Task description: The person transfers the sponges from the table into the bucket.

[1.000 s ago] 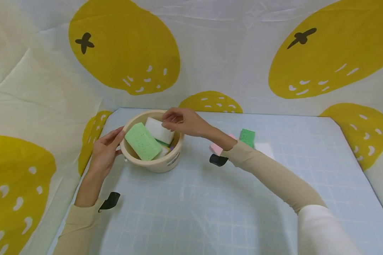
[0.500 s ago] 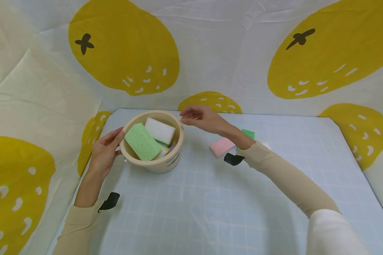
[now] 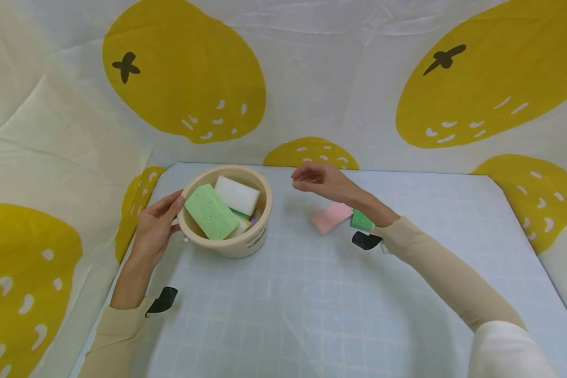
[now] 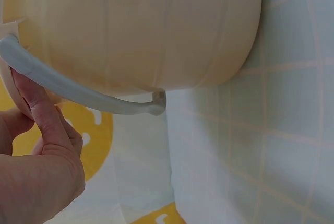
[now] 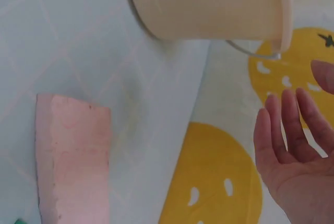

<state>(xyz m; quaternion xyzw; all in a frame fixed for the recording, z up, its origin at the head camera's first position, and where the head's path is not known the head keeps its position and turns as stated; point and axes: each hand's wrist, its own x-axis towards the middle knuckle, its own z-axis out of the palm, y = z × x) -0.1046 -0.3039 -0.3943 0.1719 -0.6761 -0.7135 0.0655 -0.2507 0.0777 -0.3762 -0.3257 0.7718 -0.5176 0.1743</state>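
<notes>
A cream bucket (image 3: 238,249) stands at the back left of the table. Its rim is pinched at the left by my left hand (image 3: 153,226), thumb at the edge and fingers outside; in the left wrist view the fingers (image 4: 47,109) lie beneath the grey handle (image 4: 78,91). A light green sponge (image 3: 211,211) and a white sponge (image 3: 237,195) lie on top inside, partly covering other pieces. To the bucket's right, my right hand (image 3: 325,180) hangs in the air with loosely bent fingers, holding nothing. Below it lies a pink sponge (image 3: 331,217).
Next to the pink sponge is a dark green sponge (image 3: 361,220), partly hidden by the right forearm. A small bit of a white item (image 3: 385,248) shows under the sleeve. A pale blue gridded cloth (image 3: 274,315) covers the table; a fruit-patterned curtain (image 3: 331,79) rises behind.
My right hand has moved right, from over the bucket's rim into the air beyond it, uncovering the white sponge. The left hand and bucket have stayed in place.
</notes>
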